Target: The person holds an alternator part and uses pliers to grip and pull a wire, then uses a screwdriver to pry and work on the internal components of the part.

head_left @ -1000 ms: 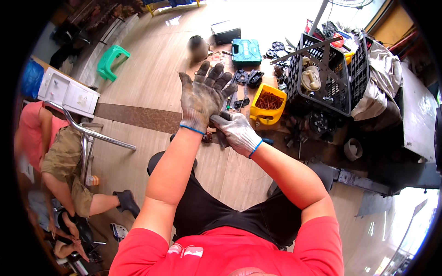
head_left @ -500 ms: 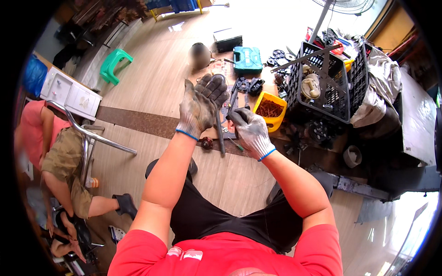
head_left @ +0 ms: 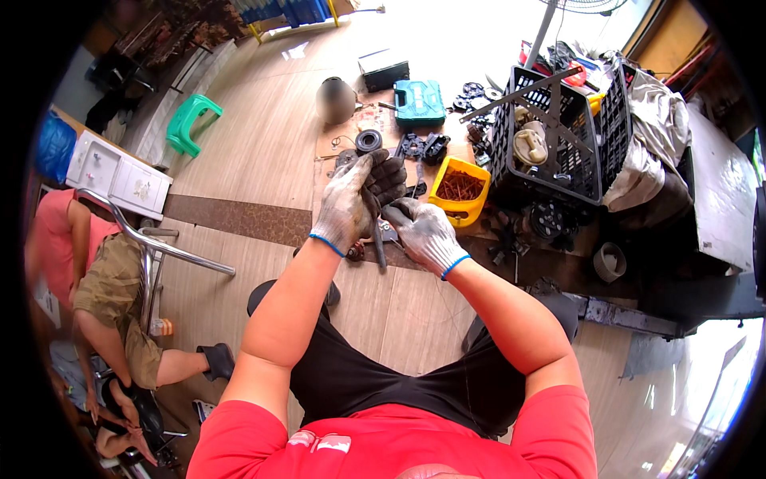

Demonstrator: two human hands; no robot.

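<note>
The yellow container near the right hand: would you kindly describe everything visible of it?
The yellow container looks like plastic, open-topped, with a slot at its near side. It holds thin reddish-brown pieces and stands just beyond the right hand, left of the black crate; contact with either is unclear.

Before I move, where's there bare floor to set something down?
Bare floor shows between the green stool and cardboard, and between the metal rail and your left forearm. It's crowded beyond your right hand: yellow tub, teal case, black parts, black crate.
</note>
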